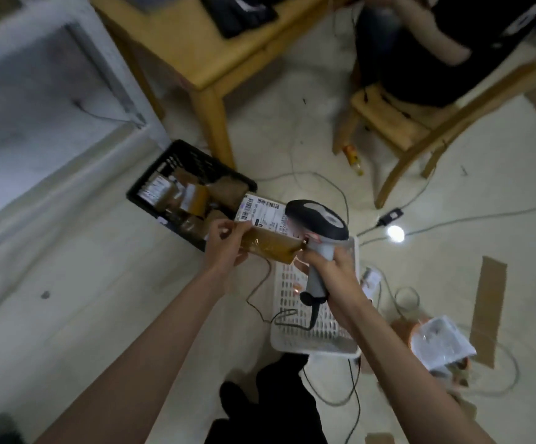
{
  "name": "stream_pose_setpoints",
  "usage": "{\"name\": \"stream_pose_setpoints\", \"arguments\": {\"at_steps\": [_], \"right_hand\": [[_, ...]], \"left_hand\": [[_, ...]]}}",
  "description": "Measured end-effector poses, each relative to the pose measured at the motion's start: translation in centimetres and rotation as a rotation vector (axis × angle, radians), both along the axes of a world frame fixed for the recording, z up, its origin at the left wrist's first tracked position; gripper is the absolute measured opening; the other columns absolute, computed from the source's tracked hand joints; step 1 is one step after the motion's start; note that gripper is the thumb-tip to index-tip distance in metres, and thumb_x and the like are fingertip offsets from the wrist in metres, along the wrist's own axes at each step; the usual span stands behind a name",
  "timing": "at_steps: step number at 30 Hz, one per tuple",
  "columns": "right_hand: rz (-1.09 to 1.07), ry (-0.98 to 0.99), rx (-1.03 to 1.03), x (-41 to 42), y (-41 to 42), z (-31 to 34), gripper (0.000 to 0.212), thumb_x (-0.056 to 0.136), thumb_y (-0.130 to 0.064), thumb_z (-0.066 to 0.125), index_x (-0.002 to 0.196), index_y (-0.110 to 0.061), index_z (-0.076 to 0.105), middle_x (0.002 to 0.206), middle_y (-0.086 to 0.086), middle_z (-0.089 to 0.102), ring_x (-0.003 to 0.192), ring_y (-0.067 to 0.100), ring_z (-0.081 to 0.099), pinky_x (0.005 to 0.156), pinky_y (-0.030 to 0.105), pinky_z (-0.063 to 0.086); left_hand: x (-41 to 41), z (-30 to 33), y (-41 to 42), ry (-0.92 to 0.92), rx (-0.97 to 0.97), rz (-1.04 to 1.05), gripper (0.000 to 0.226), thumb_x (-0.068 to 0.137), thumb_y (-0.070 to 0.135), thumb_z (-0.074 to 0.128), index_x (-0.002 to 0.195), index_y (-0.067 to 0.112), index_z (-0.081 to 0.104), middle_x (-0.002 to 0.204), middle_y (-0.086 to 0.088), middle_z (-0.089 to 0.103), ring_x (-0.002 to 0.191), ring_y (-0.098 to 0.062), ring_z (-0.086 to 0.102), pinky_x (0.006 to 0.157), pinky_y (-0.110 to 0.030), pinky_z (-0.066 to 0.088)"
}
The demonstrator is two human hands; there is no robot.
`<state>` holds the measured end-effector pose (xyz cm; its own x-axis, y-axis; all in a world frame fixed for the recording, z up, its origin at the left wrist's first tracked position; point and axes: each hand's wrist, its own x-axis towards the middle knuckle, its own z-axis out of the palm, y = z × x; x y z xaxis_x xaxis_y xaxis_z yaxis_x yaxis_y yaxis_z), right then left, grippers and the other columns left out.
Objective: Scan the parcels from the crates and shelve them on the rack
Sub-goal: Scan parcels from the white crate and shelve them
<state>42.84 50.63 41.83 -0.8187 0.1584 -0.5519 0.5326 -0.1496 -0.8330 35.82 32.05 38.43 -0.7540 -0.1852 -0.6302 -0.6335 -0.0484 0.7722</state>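
Parcel: your left hand pinches its edge, label up for reading. Scanner: your right hand grips it, aimed there.

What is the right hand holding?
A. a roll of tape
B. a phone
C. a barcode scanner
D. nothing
C: the right hand grips the grey handle of a barcode scanner, its head over the label of the parcel that the left hand holds.
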Motion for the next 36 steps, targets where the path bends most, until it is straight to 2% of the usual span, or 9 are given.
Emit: {"name": "stream_pose_setpoints", "arguments": {"at_steps": [5, 7, 11, 15, 18, 21, 26, 32, 36], "right_hand": [[0.209, 0.131, 0.038, -0.9, -8.1, 6.7, 0.016, 0.089, -0.003, 0.067, 0.103, -0.008, 0.070, 0.093, 0.008, 0.075, 0.091, 0.022, 0.070, 0.089, 0.047, 0.058], [0.283, 0.209, 0.043, -1.0, -11.4, 9.7, 0.014, 0.091, 0.000, 0.066, 0.099, -0.011, 0.071, 0.087, 0.001, 0.076, 0.080, 0.011, 0.071, 0.076, 0.032, 0.061], [0.435, 0.385, 0.122, -0.7, -18.2, 15.7, 0.018, 0.089, -0.004, 0.069, 0.083, -0.022, 0.069, 0.066, -0.008, 0.071, 0.056, 0.003, 0.064, 0.051, 0.017, 0.049], [0.595, 0.559, 0.181, -0.1, -24.5, 21.3, 0.015, 0.089, -0.009, 0.071, 0.088, -0.023, 0.067, 0.067, -0.011, 0.068, 0.059, 0.005, 0.060, 0.053, 0.023, 0.047], [0.686, 0.660, 0.189, 0.5, -28.3, 25.0, 0.014, 0.089, -0.007, 0.070, 0.095, -0.019, 0.066, 0.063, -0.010, 0.066, 0.055, 0.004, 0.058, 0.050, 0.023, 0.047], [0.763, 0.703, 0.167, 0.9, -31.1, 28.3, 0.015, 0.089, -0.005, 0.067, 0.103, -0.005, 0.061, 0.066, -0.001, 0.061, 0.051, 0.010, 0.055, 0.048, 0.028, 0.045], [0.839, 0.803, 0.127, 0.3, -34.1, 32.8, 0.018, 0.089, -0.001, 0.064, 0.104, 0.007, 0.057, 0.077, 0.017, 0.059, 0.059, 0.027, 0.053, 0.056, 0.040, 0.043], [0.938, 0.869, 0.108, -1.8, -35.4, 36.0, 0.010, 0.084, -0.006, 0.065, 0.093, -0.006, 0.060, 0.057, -0.004, 0.058, 0.047, 0.013, 0.052, 0.047, 0.027, 0.044], [0.964, 0.895, 0.129, -4.0, -35.6, 37.5, 0.011, 0.085, -0.005, 0.065, 0.091, -0.010, 0.057, 0.053, -0.004, 0.057, 0.046, 0.013, 0.052, 0.046, 0.027, 0.045]], "left_hand": [[2.3, 8.4, -10.4, 0.177, -0.004, 0.155, 0.027, 0.088, 0.029, 0.076, 0.107, 0.025, 0.056, 0.116, -0.009, 0.066, 0.095, -0.021, 0.067, 0.076, -0.034, 0.062], [4.0, 11.9, -14.5, 0.261, -0.032, 0.176, 0.024, 0.088, 0.024, 0.077, 0.104, 0.024, 0.059, 0.113, -0.012, 0.067, 0.090, -0.019, 0.066, 0.075, -0.032, 0.062], [7.9, 18.1, -22.5, 0.419, -0.153, 0.186, 0.023, 0.087, 0.023, 0.078, 0.106, 0.026, 0.066, 0.113, -0.010, 0.069, 0.102, -0.024, 0.068, 0.089, -0.041, 0.060], [11.1, 23.6, -29.4, 0.550, -0.330, 0.242, 0.023, 0.086, 0.025, 0.078, 0.106, 0.033, 0.069, 0.118, -0.004, 0.068, 0.108, -0.025, 0.066, 0.095, -0.048, 0.056], [12.9, 27.3, -33.5, 0.639, -0.452, 0.310, 0.026, 0.085, 0.027, 0.078, 0.107, 0.037, 0.068, 0.117, 0.004, 0.067, 0.091, -0.018, 0.069, 0.078, -0.029, 0.054], [14.1, 30.7, -36.6, 0.704, -0.542, 0.350, 0.029, 0.085, 0.025, 0.078, 0.110, 0.035, 0.067, 0.116, 0.007, 0.066, 0.093, -0.019, 0.069, 0.071, -0.019, 0.047], [14.7, 34.8, -40.2, 0.795, -0.722, 0.357, 0.033, 0.084, 0.023, 0.079, 0.112, 0.032, 0.067, 0.123, 0.003, 0.063, 0.105, -0.017, 0.060, 0.082, -0.022, 0.049], [13.3, 38.4, -42.2, 0.879, -0.808, 0.387, 0.036, 0.083, 0.020, 0.081, 0.116, 0.026, 0.067, 0.124, -0.003, 0.061, 0.111, -0.021, 0.060, 0.095, -0.044, 0.054], [11.6, 39.9, -42.9, 0.879, -0.879, 0.419, 0.037, 0.083, 0.028, 0.080, 0.117, 0.035, 0.065, 0.122, 0.001, 0.053, 0.113, -0.017, 0.057, 0.087, -0.036, 0.056]]}}
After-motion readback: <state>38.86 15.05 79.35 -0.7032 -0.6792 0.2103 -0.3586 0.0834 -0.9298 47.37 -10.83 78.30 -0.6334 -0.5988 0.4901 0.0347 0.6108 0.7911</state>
